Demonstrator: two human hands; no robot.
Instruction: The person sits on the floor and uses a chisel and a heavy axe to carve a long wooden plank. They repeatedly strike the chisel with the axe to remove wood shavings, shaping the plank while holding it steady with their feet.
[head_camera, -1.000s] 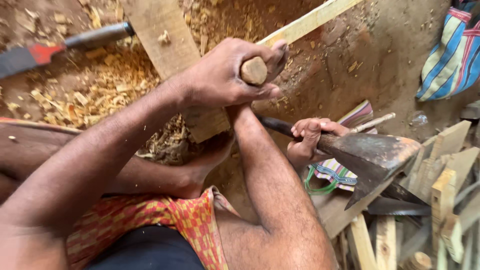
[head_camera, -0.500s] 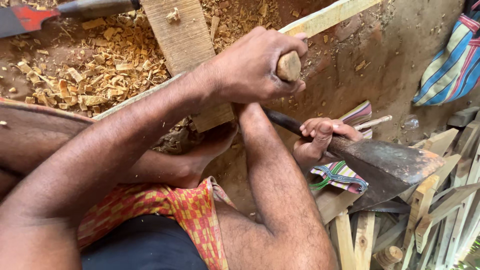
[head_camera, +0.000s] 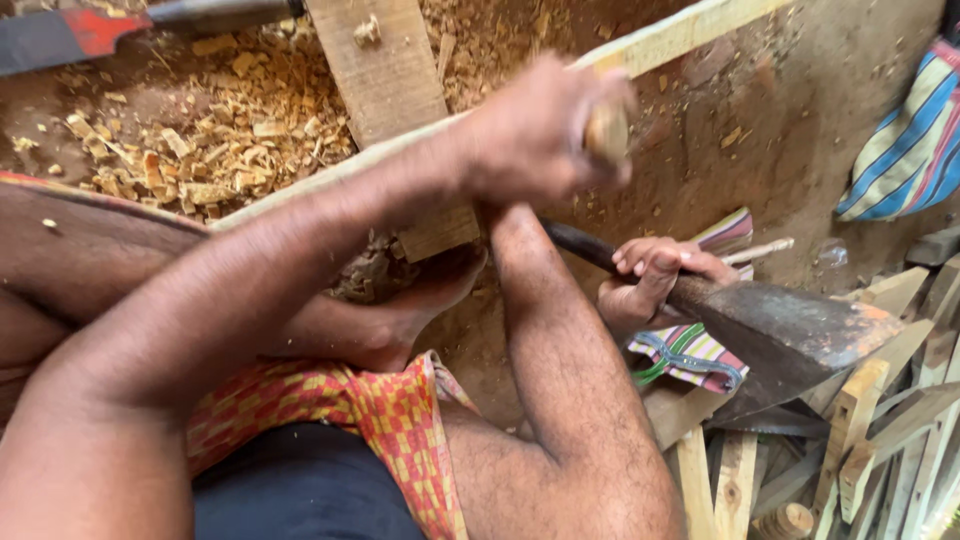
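The left hand (head_camera: 545, 130) is blurred, fisted tight, its forearm stretching from the near left toward the far middle. The right hand (head_camera: 650, 280) sits lower to the right, fingers curled closed, its forearm running straight up from the near edge.

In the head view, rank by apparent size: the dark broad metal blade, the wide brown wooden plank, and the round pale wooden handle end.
1. Wide brown wooden plank
2. Dark broad metal blade, nearly alike; it lies nearer the camera, so unsure.
3. Round pale wooden handle end, blurred.

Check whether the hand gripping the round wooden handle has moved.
Yes: the hand has shifted right along the pale wooden strip, away from the wide brown plank.
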